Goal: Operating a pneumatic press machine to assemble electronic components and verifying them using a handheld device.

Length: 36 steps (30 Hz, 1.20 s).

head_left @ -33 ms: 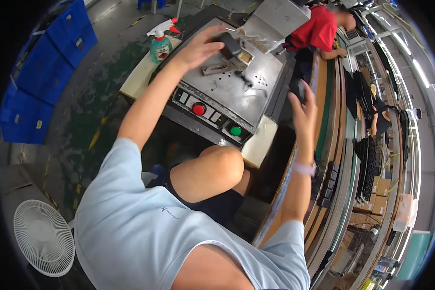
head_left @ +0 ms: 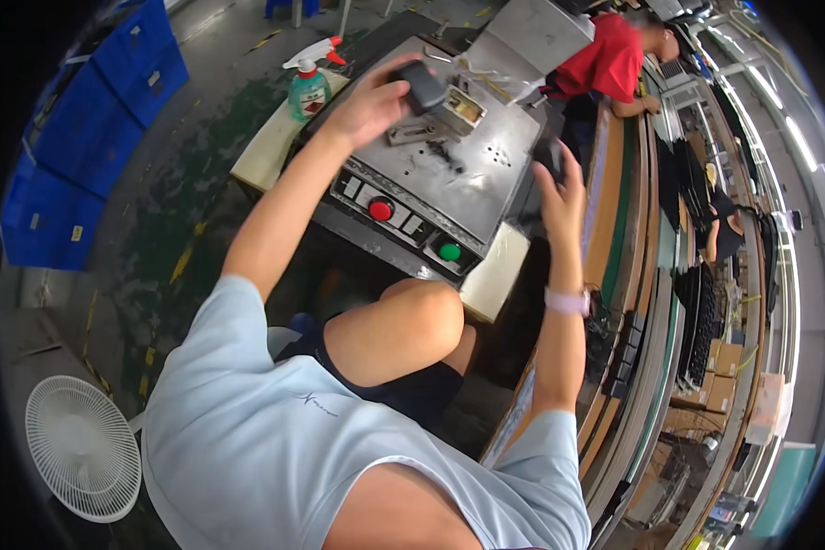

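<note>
My left hand (head_left: 374, 103) is raised over the grey metal press table (head_left: 486, 197) and is closed on a dark grey block-shaped part (head_left: 422, 85). Just right of that part stands a small metal fixture (head_left: 463, 108) with a yellowish face. My right hand (head_left: 559, 191) is held up at the table's right edge, fingers curled around a small dark part (head_left: 550, 154); a pink watch (head_left: 568, 301) sits on that wrist. The control panel on the table's near side has a red button (head_left: 380, 210) and a green button (head_left: 449, 250).
A green spray bottle (head_left: 309, 82) stands on a cream shelf left of the machine. Blue crates (head_left: 92, 119) are stacked at far left, with a white fan (head_left: 81, 447) on the floor. A long conveyor line (head_left: 637, 275) runs on the right, where a person in red (head_left: 610, 60) works.
My left hand has lifted off the fixture area with the dark block in it. My right hand has kept its place beside the table.
</note>
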Tool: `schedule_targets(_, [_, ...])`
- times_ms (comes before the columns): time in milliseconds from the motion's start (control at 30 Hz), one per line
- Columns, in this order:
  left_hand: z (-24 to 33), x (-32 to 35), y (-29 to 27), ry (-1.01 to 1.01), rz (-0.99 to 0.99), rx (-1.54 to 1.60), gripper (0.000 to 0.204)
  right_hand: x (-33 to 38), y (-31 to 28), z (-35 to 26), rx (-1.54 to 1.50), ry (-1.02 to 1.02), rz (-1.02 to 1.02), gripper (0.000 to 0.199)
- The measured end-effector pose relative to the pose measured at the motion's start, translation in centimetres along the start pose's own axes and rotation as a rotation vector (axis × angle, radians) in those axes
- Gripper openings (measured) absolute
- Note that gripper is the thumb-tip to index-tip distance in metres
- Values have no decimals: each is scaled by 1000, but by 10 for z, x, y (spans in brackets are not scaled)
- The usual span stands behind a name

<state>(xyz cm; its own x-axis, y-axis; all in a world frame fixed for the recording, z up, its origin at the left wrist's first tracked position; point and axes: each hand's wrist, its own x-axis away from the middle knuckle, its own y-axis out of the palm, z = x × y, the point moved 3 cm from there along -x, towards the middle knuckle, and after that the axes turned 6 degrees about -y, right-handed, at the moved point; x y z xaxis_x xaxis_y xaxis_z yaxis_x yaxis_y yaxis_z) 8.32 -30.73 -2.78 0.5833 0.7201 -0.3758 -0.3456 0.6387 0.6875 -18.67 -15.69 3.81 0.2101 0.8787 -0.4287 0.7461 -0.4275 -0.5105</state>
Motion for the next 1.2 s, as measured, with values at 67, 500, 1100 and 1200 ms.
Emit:
schedule_targets(67, [14, 53, 26, 52, -24, 440, 83, -35, 52, 22, 66, -162, -51, 47])
schedule_targets(500, [2, 179, -1, 80, 659, -1426, 38, -22, 85, 6, 685, -414, -582, 88])
schedule_targets(1100, [-40, 112, 226, 211, -151, -1235, 57, 116, -133, -77, 191, -67, 71, 21])
schedule_targets(1200, [-78, 163, 235, 36, -377, -1471, 54, 191, -271, -62, 636, 20, 311, 34])
